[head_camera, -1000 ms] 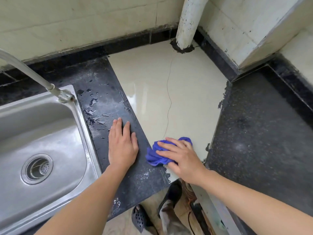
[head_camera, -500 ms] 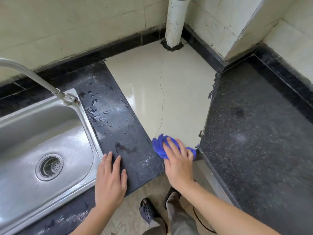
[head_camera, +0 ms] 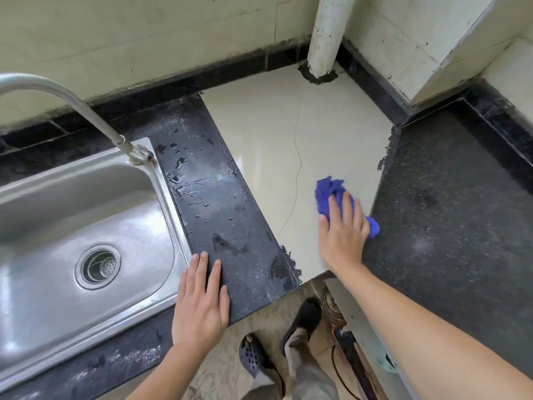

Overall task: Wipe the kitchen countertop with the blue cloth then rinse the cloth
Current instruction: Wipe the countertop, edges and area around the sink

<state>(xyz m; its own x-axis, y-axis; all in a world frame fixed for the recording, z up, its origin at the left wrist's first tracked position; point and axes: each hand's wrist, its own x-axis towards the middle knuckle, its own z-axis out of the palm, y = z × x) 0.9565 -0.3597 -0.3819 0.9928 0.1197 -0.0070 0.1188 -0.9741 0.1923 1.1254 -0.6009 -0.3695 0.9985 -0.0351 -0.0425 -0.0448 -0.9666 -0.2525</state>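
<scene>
step: wipe tabletop (head_camera: 268,145) | right hand (head_camera: 343,238) fingers (head_camera: 347,206) flat, pressing cloth (head_camera: 328,192) | left hand (head_camera: 202,307) flat, released | advice: press evenly, overlap strokes

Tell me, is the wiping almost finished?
Not yet. Nothing looks finished for sure. The right hand presses the blue cloth on the cream tile, so wiping is under way; the left hand rests flat on the dark counter. Water drops lie beside the sink, so that strip needs wiping. No water runs from the tap, so rinsing is left.

black countertop (head_camera: 225,215), water-beaded, with a blue cloth (head_camera: 331,192) on its cream tile (head_camera: 274,140).
</scene>
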